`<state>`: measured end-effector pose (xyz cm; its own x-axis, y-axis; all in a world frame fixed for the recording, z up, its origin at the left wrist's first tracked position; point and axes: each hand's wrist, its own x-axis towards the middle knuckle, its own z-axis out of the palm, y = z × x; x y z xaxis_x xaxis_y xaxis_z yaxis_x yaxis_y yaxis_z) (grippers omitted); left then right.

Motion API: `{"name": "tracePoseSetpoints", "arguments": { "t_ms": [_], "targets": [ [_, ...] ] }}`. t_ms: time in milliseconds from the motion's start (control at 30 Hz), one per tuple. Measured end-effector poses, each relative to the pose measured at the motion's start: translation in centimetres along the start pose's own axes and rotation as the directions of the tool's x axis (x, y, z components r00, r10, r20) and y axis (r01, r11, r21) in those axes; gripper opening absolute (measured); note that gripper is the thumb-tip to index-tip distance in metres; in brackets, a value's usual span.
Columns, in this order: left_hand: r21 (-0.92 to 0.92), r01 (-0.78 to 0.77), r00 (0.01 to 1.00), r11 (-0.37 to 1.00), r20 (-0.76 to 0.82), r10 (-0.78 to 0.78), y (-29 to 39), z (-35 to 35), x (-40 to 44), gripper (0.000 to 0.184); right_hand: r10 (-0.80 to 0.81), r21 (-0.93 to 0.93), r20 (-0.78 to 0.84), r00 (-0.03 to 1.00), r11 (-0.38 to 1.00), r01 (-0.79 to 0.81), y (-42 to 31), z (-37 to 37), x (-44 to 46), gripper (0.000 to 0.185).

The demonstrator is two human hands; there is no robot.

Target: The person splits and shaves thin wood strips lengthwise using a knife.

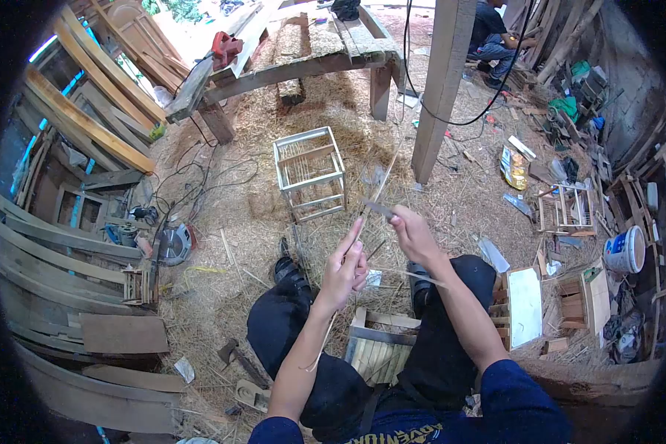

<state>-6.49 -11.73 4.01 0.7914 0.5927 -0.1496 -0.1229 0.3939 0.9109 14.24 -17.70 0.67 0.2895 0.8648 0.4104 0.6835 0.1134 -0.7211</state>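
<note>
My left hand [342, 272] is closed around a long thin wooden strip [324, 342], its index finger stretched along it. The strip slants up past my hand toward the workbench and down along my left forearm. My right hand [414, 235] is closed on a knife, whose flat blade [379, 209] points left and lies against or very near the strip just above my left fingertip. The knife's handle is hidden in my fist. A thin pale stick [411, 274] shows below my right wrist; what holds it is unclear. A slatted wooden piece [381, 351] sits between my legs.
A small wooden cage frame [311, 174] stands ahead on shavings. Beyond are a workbench [296, 81] and a post [442, 89]. A circular saw [176, 244], cables and a hatchet [240, 361] lie left. A white bucket [625, 250] is right; a person [496, 41] crouches far right.
</note>
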Motion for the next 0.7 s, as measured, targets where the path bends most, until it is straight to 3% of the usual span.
{"name": "tracePoseSetpoints", "arguments": {
  "t_ms": [67,167,300,400,500,600,700],
  "targets": [
    [-0.054,0.013,1.000,0.998,0.002,-0.013,-0.9,-0.2,0.5,0.055,-0.138,0.007,-0.019,0.990,0.990,0.138,0.0,1.4,-0.2,0.031],
    [-0.031,0.023,0.999,0.999,-0.040,-0.024,-0.9,-0.1,1.0,0.056,-0.188,0.034,0.068,0.980,0.982,0.186,-1.8,1.8,0.2,0.037],
    [-0.056,-0.016,0.999,0.998,-0.040,0.013,-1.8,-1.0,1.5,0.056,-0.275,0.064,0.029,0.961,0.960,0.273,-1.9,2.9,0.2,0.044],
    [-0.050,-0.038,0.999,0.998,-0.009,0.038,-1.5,-0.9,1.3,0.057,-0.254,0.074,0.054,0.966,0.965,0.250,-2.2,2.9,0.2,0.044],
    [-0.014,-0.047,0.999,0.999,0.013,0.047,-1.2,-1.0,0.6,0.057,-0.325,-0.017,0.115,0.939,0.944,0.329,-1.9,2.1,0.7,0.044],
    [-0.002,-0.061,0.998,0.998,0.026,0.061,-0.7,-0.6,0.2,0.057,-0.316,-0.026,0.032,0.948,0.948,0.317,-2.3,2.0,0.4,0.044],
    [-0.001,-0.053,0.998,0.999,0.017,0.053,-0.2,-0.4,-0.4,0.057,-0.316,-0.120,0.102,0.943,0.937,0.327,-2.3,1.1,0.6,0.043]
  ]
}}
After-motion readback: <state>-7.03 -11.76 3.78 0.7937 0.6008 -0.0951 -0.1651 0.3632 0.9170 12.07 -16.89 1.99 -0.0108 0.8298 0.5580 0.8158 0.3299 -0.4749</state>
